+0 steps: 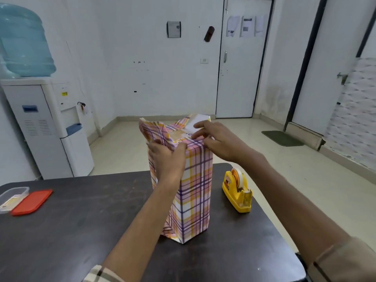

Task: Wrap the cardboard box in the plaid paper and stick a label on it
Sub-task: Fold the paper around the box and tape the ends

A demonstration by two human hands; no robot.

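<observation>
Upright on the table (81, 231) stands the box (179, 136), sides already in plaid paper (195, 190), top end not yet closed: bare cardboard shows between flaps that stand up loose. My left hand (165, 157) is closed on the near-left top corner, thumb and fingers pinching the paper against it. My right hand (219, 142) lies half open across the right top edge, fingertips pressing a fold flat, holding nothing. I judge the risk is tipping: the box is tall on a narrow base, and a sideways push at the top could topple it or tear the far flap. The dispenser (237, 192) sits just beside it on the right, near the table's right edge, so that elbow has little room. To the left the table is open as far as the tub (12, 197) and lid (31, 201), well apart.
</observation>
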